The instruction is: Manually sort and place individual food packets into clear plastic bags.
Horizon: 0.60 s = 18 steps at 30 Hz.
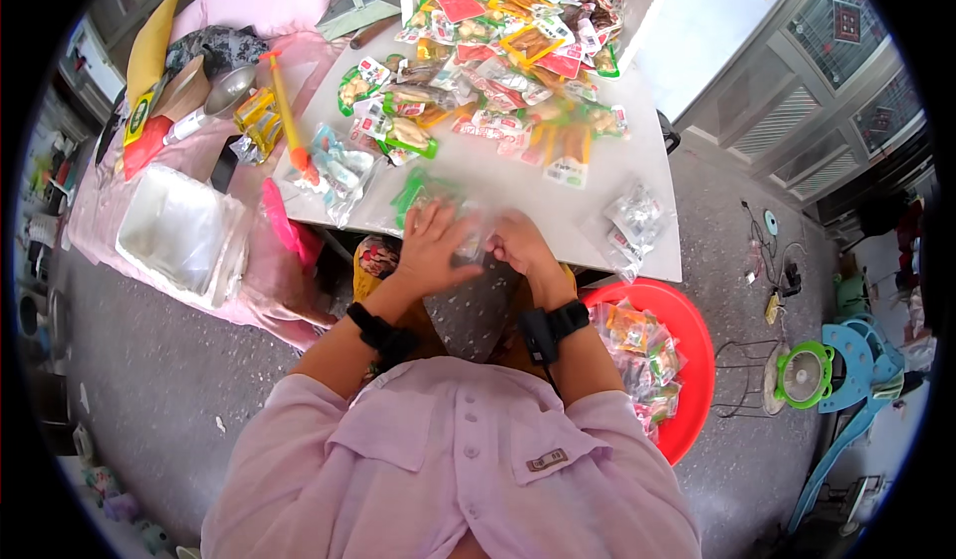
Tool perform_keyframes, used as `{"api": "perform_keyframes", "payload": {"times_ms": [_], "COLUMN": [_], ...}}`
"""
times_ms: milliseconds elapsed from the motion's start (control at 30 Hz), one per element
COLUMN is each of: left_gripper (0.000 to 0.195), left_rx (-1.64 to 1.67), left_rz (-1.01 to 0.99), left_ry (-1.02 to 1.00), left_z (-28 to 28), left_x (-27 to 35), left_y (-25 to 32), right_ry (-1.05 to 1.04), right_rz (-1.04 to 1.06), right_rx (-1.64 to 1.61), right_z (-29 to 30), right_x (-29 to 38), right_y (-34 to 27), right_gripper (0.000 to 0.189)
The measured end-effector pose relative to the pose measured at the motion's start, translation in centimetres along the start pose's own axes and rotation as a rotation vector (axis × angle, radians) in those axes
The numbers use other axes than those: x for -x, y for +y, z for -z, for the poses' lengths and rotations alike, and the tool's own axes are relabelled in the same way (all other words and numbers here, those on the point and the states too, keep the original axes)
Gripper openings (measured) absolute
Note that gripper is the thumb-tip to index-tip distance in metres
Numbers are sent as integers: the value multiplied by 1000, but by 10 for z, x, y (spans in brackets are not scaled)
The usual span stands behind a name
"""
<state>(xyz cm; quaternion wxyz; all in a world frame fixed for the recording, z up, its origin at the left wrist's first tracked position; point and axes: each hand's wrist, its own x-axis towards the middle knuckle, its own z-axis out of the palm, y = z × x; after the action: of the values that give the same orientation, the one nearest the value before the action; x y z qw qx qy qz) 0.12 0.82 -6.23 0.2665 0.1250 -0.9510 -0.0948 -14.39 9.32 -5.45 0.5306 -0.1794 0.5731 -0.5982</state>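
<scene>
My left hand (437, 249) lies with its fingers spread over a clear plastic bag (470, 242) at the table's near edge. A blurred green-edged packet (418, 189) is just beyond its fingertips. My right hand (519, 242) has its fingers curled at the right side of the clear bag, pinching its edge. Farther back, a large heap of vacuum-sealed food packets (500, 88) spills over the white table (627, 156) from a white foam box (650, 6). A blurred orange packet (565, 156) lies at the near side of the heap.
Clear bags (635, 223) lie at the table's right corner. Below it stands a red basin (698, 372) of filled bags. An orange-and-yellow hand pump (287, 115) is at the left, near a white tray (175, 223) on pink cloth. A green fan (805, 374) stands at the right.
</scene>
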Motion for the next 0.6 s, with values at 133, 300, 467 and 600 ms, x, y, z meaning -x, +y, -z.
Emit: {"api": "perform_keyframes", "payload": {"times_ms": [133, 300, 467, 600], "left_gripper": [69, 69, 66, 65], "left_rx": [-88, -73, -68, -86], "left_rz": [-49, -7, 35, -18], "left_ry": [-187, -97, -56, 6], "left_z": [1, -17, -27, -28], "left_x": [6, -15, -25, -19], "left_y": [-12, -4, 2, -3], "right_ry": [45, 196, 295, 388], "right_rz": [46, 146, 249, 387], "right_rx": [-4, -72, -22, 112], "right_z": [17, 26, 48, 94], "right_x": [-2, -4, -7, -14], "right_y": [3, -1, -22, -57], "right_gripper": [10, 8, 9, 9]}}
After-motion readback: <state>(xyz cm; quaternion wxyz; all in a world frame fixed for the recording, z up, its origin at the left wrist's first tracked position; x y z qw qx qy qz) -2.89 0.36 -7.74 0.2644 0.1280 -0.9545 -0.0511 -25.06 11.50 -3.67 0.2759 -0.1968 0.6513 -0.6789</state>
